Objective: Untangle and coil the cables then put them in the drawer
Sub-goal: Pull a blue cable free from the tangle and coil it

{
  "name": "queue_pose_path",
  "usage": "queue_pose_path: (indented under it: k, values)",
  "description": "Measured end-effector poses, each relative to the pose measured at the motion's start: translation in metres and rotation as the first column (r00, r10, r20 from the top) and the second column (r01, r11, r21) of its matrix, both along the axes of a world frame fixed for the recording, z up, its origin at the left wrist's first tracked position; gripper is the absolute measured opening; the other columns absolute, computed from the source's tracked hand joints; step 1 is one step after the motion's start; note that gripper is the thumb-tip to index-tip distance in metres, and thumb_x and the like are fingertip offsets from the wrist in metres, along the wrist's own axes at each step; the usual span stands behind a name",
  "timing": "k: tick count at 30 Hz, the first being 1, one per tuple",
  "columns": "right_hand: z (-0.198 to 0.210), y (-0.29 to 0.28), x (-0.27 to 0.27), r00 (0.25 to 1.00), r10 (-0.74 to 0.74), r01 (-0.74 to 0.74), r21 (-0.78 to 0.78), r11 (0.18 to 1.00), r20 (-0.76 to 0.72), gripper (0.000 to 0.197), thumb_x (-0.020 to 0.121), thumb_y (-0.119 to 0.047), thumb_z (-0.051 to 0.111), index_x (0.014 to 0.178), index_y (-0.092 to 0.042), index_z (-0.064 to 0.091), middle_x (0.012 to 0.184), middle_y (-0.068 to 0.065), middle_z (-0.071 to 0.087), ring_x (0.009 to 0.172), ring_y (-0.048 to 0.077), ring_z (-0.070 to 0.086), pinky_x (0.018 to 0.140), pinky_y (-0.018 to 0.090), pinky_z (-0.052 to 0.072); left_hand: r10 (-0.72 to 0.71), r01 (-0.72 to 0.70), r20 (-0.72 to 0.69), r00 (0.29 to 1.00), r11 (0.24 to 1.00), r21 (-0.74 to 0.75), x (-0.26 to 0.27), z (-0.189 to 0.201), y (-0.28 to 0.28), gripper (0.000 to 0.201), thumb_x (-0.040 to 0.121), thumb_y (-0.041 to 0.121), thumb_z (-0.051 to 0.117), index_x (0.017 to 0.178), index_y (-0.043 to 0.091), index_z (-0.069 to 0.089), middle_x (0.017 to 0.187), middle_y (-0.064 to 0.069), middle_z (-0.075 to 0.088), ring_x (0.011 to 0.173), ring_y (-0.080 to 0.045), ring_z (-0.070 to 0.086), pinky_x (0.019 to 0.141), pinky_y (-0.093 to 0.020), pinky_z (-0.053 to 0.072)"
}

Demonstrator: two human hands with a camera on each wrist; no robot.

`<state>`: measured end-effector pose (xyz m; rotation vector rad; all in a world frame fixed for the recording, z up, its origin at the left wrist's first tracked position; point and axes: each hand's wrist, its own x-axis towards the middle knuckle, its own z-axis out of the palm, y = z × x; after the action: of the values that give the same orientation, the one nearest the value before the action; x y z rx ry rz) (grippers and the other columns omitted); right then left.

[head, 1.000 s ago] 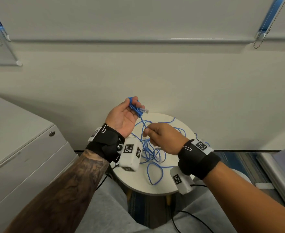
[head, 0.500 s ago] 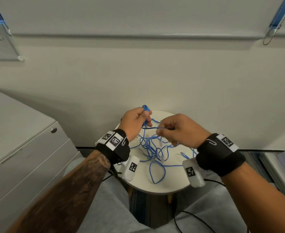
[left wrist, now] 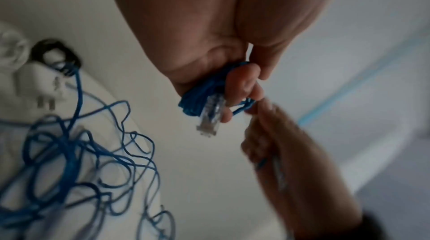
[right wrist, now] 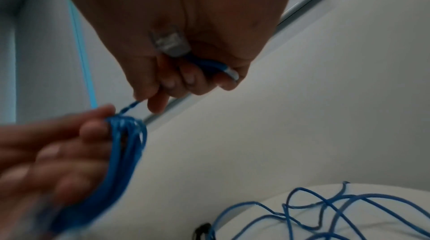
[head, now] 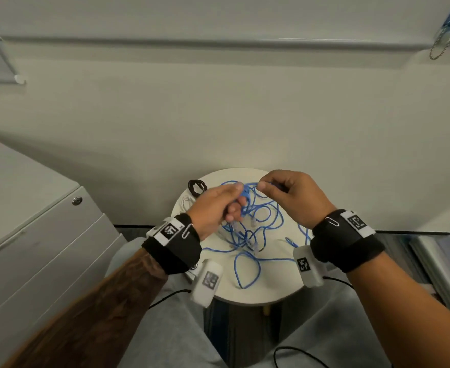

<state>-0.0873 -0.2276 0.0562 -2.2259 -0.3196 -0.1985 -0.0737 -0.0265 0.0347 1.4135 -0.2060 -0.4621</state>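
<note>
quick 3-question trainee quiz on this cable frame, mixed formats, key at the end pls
1. True or false: the left hand grips a small coil of blue cable with a clear plug sticking out.
2. What does the right hand hold? A) the black cable coil B) a strand of blue cable and a clear plug C) nothing
3. Fill in: the loose blue cable tangle lies on the round white ____.

Key: 1 true; 2 B; 3 table. The black cable coil lies untouched at the table's far left edge.
</note>
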Motion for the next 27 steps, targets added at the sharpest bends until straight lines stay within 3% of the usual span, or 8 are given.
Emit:
queue_pose_path:
  k: [3, 6, 12, 17, 20, 22, 24, 27]
  values:
    - [-0.016, 0.004, 0.003, 0.999, -0.001, 0.002, 0.007, 1.0, -0.034, 0.02, 0.1, -0.037, 0.057, 0.087, -0.025, 0.066, 0.064, -0.004, 0.057, 0.058, 0.013, 0.05, 0.063, 0.032, 0.048, 0.077, -0.105, -0.135, 0.988, 0.971, -0.216, 0.012, 0.002, 0.005, 0.038, 0.104, 0.033, 0.04, 0.074, 0.011, 0.052, 0.05, 0.005, 0.032, 0.042, -0.01, 0.031, 0.058, -0.026, 0.049]
    - [-0.031, 0.012, 0.001, 0.998, 0.051, -0.052, -0.006, 0.999, -0.048, 0.014, 0.1, -0.032, 0.058, 0.086, -0.028, 0.06, 0.067, -0.009, 0.053, 0.06, 0.006, 0.046, 0.064, 0.023, 0.044, 0.112, -0.168, -0.219, 0.969, 0.952, -0.255, 0.019, -0.004, 0.006, 0.042, 0.103, 0.036, 0.042, 0.067, 0.015, 0.048, 0.048, 0.005, 0.029, 0.04, -0.011, 0.029, 0.057, -0.027, 0.046]
    - [-0.063, 0.005, 0.012, 0.994, 0.104, -0.108, -0.092, 0.99, -0.042, 0.014, 0.099, -0.021, 0.06, 0.098, -0.022, 0.074, 0.114, -0.008, 0.064, 0.107, 0.006, 0.055, 0.09, 0.02, 0.041, 0.149, -0.256, -0.335, 0.93, 0.918, -0.303, 0.033, -0.034, 0.014, 0.043, 0.101, 0.042, 0.043, 0.065, 0.018, 0.046, 0.047, 0.007, 0.029, 0.038, -0.008, 0.026, 0.057, -0.026, 0.041]
    - [-0.069, 0.0, 0.012, 0.988, 0.035, -0.009, 0.167, 0.986, -0.151, 0.011, 0.089, -0.022, 0.07, 0.08, -0.02, 0.075, 0.122, -0.014, 0.06, 0.121, 0.004, 0.054, 0.099, 0.027, 0.041, 0.196, -0.291, -0.34, 0.92, 0.921, -0.257, 0.035, -0.046, 0.017, 0.043, 0.101, 0.041, 0.045, 0.064, 0.018, 0.046, 0.047, 0.008, 0.027, 0.038, -0.007, 0.024, 0.053, -0.024, 0.04]
    - [-0.063, -0.001, 0.019, 0.978, -0.09, 0.172, 0.474, 0.863, -0.19, 0.014, 0.09, -0.016, 0.065, 0.08, -0.012, 0.073, 0.122, -0.006, 0.064, 0.116, 0.006, 0.06, 0.098, 0.026, 0.045, 0.171, -0.262, -0.353, 0.92, 0.938, -0.227, 0.034, -0.046, 0.013, 0.042, 0.1, 0.04, 0.046, 0.064, 0.017, 0.045, 0.046, 0.008, 0.027, 0.036, -0.007, 0.025, 0.051, -0.023, 0.041]
    - [-0.059, 0.005, 0.021, 0.959, -0.017, 0.22, 0.708, 0.671, -0.282, 0.019, 0.098, -0.008, 0.054, 0.085, -0.007, 0.068, 0.101, 0.004, 0.07, 0.097, 0.015, 0.068, 0.091, 0.029, 0.051, 0.14, -0.232, -0.373, 0.917, 0.949, -0.215, 0.03, -0.046, 0.007, 0.042, 0.101, 0.039, 0.045, 0.064, 0.017, 0.046, 0.045, 0.007, 0.027, 0.036, -0.007, 0.025, 0.051, -0.023, 0.041]
    - [-0.056, 0.01, 0.019, 0.935, 0.067, 0.273, 0.825, 0.495, -0.349, 0.021, 0.103, -0.007, 0.046, 0.09, -0.004, 0.063, 0.074, 0.005, 0.058, 0.069, 0.018, 0.061, 0.077, 0.029, 0.056, 0.124, -0.223, -0.397, 0.909, 0.951, -0.215, 0.025, -0.047, 0.002, 0.043, 0.1, 0.037, 0.047, 0.063, 0.017, 0.046, 0.046, 0.007, 0.026, 0.037, -0.007, 0.025, 0.051, -0.024, 0.04]
    - [-0.055, 0.011, 0.019, 0.893, 0.086, 0.366, 0.826, 0.429, -0.441, 0.02, 0.102, -0.007, 0.043, 0.1, 0.0, 0.062, 0.059, 0.0, 0.026, 0.05, 0.015, 0.035, 0.064, 0.03, 0.05, 0.123, -0.244, -0.426, 0.896, 0.94, -0.24, 0.024, -0.05, 0.0, 0.044, 0.099, 0.037, 0.048, 0.06, 0.018, 0.047, 0.045, 0.007, 0.026, 0.037, -0.007, 0.024, 0.052, -0.025, 0.04]
